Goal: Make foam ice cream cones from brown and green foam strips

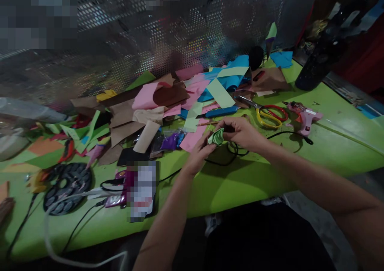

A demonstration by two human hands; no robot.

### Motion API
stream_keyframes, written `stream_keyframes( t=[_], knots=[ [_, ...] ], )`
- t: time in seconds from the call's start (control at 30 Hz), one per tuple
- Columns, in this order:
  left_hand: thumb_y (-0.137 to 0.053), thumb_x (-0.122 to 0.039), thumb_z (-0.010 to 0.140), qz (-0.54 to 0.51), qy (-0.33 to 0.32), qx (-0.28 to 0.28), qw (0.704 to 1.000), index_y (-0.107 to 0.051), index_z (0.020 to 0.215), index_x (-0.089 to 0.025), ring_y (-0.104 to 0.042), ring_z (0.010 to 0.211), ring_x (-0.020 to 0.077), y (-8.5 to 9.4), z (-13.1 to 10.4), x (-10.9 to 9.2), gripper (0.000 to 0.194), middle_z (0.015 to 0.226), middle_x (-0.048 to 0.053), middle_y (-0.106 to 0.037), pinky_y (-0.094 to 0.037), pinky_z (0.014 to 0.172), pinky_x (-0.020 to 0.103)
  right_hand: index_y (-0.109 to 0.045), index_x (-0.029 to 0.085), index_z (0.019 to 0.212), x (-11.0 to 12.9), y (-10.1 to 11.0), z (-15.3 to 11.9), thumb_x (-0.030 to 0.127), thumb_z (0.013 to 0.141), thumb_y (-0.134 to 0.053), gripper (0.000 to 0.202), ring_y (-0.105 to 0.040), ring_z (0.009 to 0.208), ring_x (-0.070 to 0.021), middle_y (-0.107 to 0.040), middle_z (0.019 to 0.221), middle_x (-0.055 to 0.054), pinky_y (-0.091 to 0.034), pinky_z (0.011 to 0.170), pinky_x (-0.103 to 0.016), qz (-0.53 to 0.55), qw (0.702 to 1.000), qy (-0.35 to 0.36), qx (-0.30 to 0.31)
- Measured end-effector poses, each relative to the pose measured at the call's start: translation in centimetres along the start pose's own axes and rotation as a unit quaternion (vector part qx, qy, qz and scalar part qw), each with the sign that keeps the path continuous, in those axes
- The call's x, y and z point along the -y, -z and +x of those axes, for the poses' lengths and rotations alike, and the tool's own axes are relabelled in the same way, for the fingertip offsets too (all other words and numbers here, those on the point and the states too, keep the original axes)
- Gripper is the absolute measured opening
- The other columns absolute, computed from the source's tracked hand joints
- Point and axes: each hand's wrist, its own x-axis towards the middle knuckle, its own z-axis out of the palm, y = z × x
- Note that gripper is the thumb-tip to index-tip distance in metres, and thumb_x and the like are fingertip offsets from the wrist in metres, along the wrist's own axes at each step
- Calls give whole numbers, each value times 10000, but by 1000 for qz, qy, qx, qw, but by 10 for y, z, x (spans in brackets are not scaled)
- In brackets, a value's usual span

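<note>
Between both hands, just above the green table (198,195), is a piece of light green paper (216,137) folded into several layers. My left hand (199,152) is closed on its lower left side. The fingers of my right hand (239,132) pinch its right side. Behind the hands lie a pencil-like stick (207,123), a blue-handled cutter (221,111) and flat strips of pale green paper (221,93). To the right of my right hand rest scissors (268,116) with yellow and red handles. A black cable (223,164) runs beneath the hands.
A pink glue gun (306,119) lies at the right, near a dark bottle (313,65). Coloured paper scraps (177,91) pile along the perforated metal panel (192,31). At left are a round black tray (67,187), a phone (144,191) and another person's hand (6,209).
</note>
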Motion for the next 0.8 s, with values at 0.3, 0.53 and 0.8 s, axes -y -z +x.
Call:
stream_keyframes(
  t=[0.3, 0.53, 0.8],
  knots=[
    [-715, -494, 673, -109, 29, 0, 994, -643, 1240, -212, -673, 945, 199, -9, -3, -13, 638, 1020, 41, -713, -574, 768, 303, -648, 182, 895, -8, -19, -6, 249, 869, -653, 72, -625, 785, -160, -702, 864, -33, -491, 713, -280, -48, 990, 83, -100],
    [-699, -529, 680, -98, 44, -50, 993, -618, 1158, -207, -656, 820, 169, -8, -1, -12, 582, 935, 27, -689, -522, 668, 263, -689, 168, 977, -4, -11, -11, 165, 888, -598, 127, -664, 762, -149, -746, 899, -39, -512, 717, -263, -122, 979, 141, -76],
    [-722, -512, 701, -51, 1, -40, 998, -640, 1096, -206, -512, 671, 105, -5, -2, -14, 505, 810, -14, -590, -443, 586, 218, -738, 192, 900, -2, -6, -8, 147, 914, -654, 96, -683, 814, -169, -756, 887, -41, -483, 741, -258, -244, 951, 184, -38]
  ],
)
